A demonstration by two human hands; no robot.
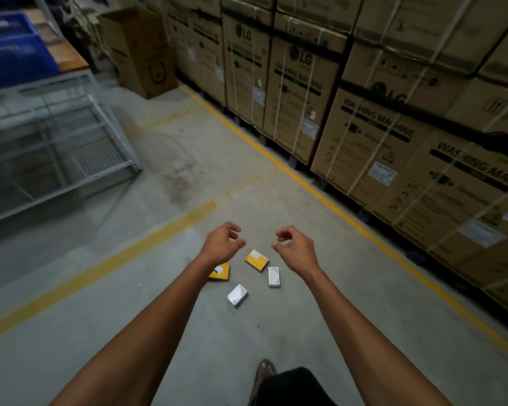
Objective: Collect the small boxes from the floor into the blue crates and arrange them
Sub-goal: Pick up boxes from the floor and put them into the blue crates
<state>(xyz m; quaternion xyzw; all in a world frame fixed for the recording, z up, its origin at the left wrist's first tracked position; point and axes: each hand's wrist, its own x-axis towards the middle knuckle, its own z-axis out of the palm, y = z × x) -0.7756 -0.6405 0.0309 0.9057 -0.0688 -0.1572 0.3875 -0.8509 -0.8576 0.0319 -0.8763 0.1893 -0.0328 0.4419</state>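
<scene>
Both grips, left hand (222,244) and right hand (295,247), hover half-curled and empty above four small boxes (257,260) on the floor (188,159) at lower centre; boxes look light and rigid, so pinch across long edges.

one head-worn view looks forward and down from standing height along the warehouse floor (188,159).

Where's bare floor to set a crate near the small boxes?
Bare concrete lies near-side of the white box, toward the shoe, and left up to the yellow line. Crowded: four boxes cluster below the left hand and right hand; stacked cartons wall the right.
</scene>
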